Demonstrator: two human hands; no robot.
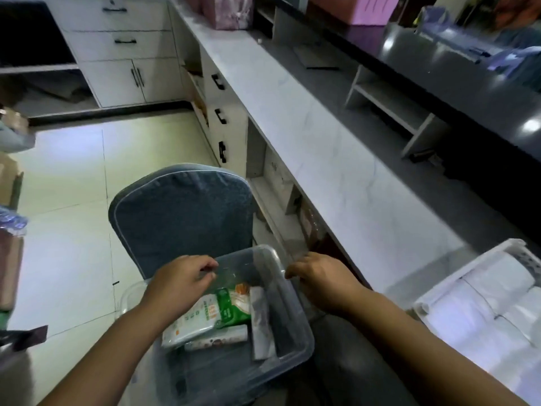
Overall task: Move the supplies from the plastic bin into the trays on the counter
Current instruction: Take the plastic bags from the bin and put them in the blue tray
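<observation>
The clear bin [251, 249] sits on a blue chair [181, 209], right in front of the person. Both hands are at its far end.

The left hand [181, 284] is over the far left part of the bin. Its fingers are bent and the thumb is close to them. I cannot tell if it pinches anything. The right hand [319, 276] is at the far right corner of the bin, with its fingers curled down by the rim. I cannot tell if it grips the rim or only touches it.

The supplies lie flat on the bottom of the bin. A green and white packet [225, 309] is just under the left hand, a bit nearer the person. A long grey packet [262, 323] lies beside it on the right side, and its long way points from the person to the far end.

The white tray [474, 266] is on the counter [336, 159], off to the right. So the left hand is nearer the green and white packet, and the right hand is nearer the tray.
</observation>
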